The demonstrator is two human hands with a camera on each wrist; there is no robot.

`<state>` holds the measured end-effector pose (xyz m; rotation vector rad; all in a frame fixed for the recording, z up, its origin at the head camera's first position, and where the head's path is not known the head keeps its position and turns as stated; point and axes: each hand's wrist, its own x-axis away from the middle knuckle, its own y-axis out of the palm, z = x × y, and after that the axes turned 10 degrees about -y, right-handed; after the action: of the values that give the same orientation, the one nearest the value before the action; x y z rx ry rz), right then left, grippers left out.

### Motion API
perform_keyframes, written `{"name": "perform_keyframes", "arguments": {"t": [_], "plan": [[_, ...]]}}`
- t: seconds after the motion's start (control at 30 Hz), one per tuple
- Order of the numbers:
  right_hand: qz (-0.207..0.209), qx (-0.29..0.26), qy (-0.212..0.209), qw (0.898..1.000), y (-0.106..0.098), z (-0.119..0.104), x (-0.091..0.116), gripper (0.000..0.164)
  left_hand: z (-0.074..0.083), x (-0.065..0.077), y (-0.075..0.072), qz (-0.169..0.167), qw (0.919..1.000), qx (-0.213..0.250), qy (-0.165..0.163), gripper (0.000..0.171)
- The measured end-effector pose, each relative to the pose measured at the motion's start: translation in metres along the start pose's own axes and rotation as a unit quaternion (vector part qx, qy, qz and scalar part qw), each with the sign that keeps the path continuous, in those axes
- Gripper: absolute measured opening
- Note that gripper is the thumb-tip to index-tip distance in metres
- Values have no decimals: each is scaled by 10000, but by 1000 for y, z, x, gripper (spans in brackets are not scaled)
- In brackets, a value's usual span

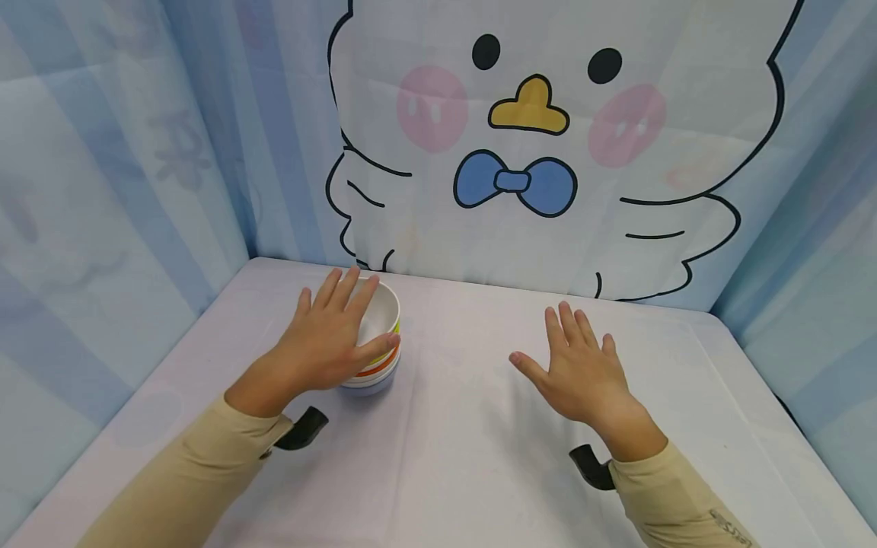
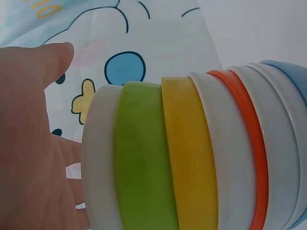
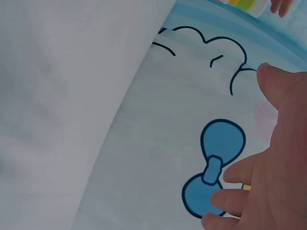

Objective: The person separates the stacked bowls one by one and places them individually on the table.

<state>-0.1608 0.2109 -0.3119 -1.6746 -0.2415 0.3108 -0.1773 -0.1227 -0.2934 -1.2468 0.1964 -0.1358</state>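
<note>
A stack of nested cups or bowls [image 2: 192,158] with white, green, yellow, orange and pale blue bands stands upright on the left of the table. In the head view, my left hand [image 1: 327,335] is spread in front of and over the stack's near left side, hiding part of it. The left wrist view shows the palm close by the white top rim; whether it touches cannot be told. My right hand [image 1: 582,373] hovers over the right half of the table, fingers straight and thumb spread, holding nothing. Only the hand's edge and fingers appear in the right wrist view.
The white-covered table [image 1: 452,457] is bounded at the back by a cloth backdrop [image 1: 699,152] with a cartoon figure and a blue bow tie. Blue-striped curtains [image 1: 103,152] hang at both sides. A black curved piece sticks out by each sleeve cuff.
</note>
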Motion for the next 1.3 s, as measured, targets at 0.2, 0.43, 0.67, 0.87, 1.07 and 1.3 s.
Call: {"name": "perform_keyframes", "arguments": {"t": [0.2, 0.43, 0.67, 0.87, 1.07, 1.3], "plan": [[138, -172, -103, 9997, 0, -1, -1, 98, -8, -4, 3, 343, 9985, 339, 242, 93], [528, -719, -487, 9948, -1, -5, -4, 92, -25, -6, 8, 798, 9903, 966, 600, 99], [771, -1617, -880, 9799, 2, -11, -11, 89, -39, -4, 16, 915, 9778, 1789, 587, 106], [946, -2439, -1285, 9566, 11, -17, -18, 78, -50, -2, 23, 784, 9685, 2353, 221, 113], [1124, -3007, -1471, 9356, 19, -25, -24, 73, -58, -1, 31, 685, 9529, 2944, -260, 118], [1185, -3491, -1576, 9161, 28, -39, -34, 76, -69, -2, 43, 537, 9319, 3580, -217, 118]]}}
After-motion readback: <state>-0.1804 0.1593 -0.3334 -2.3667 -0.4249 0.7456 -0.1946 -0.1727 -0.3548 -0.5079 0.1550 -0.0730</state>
